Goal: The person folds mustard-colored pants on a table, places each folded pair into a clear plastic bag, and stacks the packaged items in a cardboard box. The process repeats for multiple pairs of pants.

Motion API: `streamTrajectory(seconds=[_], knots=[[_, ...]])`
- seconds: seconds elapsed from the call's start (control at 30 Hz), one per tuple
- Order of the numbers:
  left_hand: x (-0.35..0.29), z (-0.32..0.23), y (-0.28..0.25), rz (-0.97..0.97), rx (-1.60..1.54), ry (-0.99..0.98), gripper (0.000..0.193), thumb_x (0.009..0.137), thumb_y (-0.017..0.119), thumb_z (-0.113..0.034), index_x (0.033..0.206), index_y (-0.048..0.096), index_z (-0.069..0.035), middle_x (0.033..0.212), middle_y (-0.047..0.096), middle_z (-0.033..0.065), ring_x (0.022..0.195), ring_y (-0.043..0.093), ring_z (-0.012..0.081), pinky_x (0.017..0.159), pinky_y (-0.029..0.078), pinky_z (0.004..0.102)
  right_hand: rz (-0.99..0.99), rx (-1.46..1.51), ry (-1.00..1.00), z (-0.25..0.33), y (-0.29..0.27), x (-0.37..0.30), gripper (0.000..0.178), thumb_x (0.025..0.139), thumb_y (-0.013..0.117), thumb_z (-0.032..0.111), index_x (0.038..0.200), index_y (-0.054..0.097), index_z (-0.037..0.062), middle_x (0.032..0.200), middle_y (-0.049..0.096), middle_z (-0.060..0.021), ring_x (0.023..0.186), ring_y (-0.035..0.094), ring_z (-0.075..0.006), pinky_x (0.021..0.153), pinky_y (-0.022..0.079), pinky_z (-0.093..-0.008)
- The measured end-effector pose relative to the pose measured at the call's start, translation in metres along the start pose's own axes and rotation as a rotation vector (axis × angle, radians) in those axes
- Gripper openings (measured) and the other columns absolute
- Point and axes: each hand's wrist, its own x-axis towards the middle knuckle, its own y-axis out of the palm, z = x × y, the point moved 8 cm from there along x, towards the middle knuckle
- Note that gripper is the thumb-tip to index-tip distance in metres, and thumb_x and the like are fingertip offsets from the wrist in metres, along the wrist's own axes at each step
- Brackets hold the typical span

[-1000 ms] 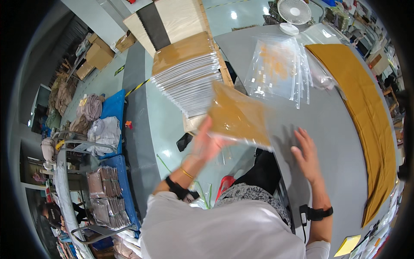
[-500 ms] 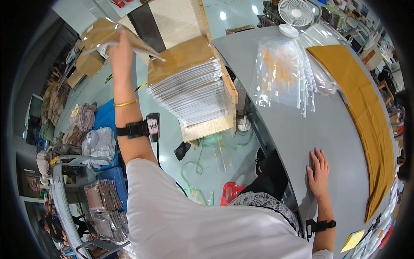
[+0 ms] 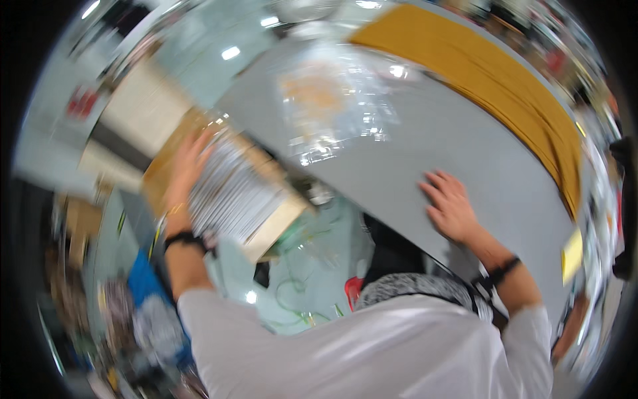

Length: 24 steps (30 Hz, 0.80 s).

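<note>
My left hand point(image 3: 189, 163) lies with fingers stretched out on the top of a tall stack of flat mustard-coloured packages in clear wrap point(image 3: 236, 186); the stack's many white edges face me. Motion blur softens this hand and the stack. My right hand point(image 3: 452, 209) rests open, palm down and fingers spread, on the grey table point(image 3: 425, 139). Beyond it, a long folded mustard cloth point(image 3: 478, 73) curves along the table's far side. Several clear plastic bags point(image 3: 332, 113) with orange marks are spread on the table's left part.
A light wooden stand point(image 3: 276, 229) bears the stack, left of the table edge. Loose green strapping point(image 3: 292, 282) and a red stool point(image 3: 353, 292) are on the floor side. A yellow pad point(image 3: 571, 256) sits at the table's right. Blue cloth point(image 3: 143, 276) and garment piles stand far left.
My left hand has come down from the raised wrapped package onto the stack, and no longer grips it. The view has turned rightward. My right hand stays flat on the table.
</note>
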Motion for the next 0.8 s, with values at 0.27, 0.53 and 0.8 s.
streamTrajectory(seconds=[0.27,0.53,0.8], knots=[[-0.028,-0.146,0.007,-0.188,0.021,0.223,0.037,0.106,0.056,-0.017,0.138,0.059,0.001,0.151,0.052,0.0243,0.138,0.05,0.0421,0.114,0.041,0.0478,-0.313,0.475,0.301,-0.158,-0.039,-0.051,0.044,0.095,0.071,0.039,0.126,0.071,0.0078,0.121,0.072,-0.0157,0.121,0.064,-0.0331,0.105,0.049,-0.0444],[0.026,-0.368,0.026,-0.04,-0.344,0.47,0.014,0.097,0.064,-0.002,0.106,0.072,0.007,0.119,0.071,0.0187,0.106,0.068,0.036,0.093,0.053,0.0422,-0.762,-0.205,1.1,-0.444,-0.155,-0.299,0.029,0.09,0.072,0.019,0.118,0.075,0.0135,0.119,0.073,-0.0071,0.117,0.066,-0.0286,0.099,0.053,-0.0397],[0.178,-0.67,0.147,0.678,-1.189,0.254,0.044,0.111,0.052,-0.032,0.118,0.069,0.007,0.108,0.074,0.0144,0.101,0.073,0.0229,0.086,0.061,0.0339,-0.695,0.091,1.265,-0.532,-0.17,-0.335,0.03,0.097,0.058,0.009,0.124,0.071,0.0086,0.113,0.075,-0.012,0.1,0.073,-0.0312,0.091,0.058,-0.0386]])
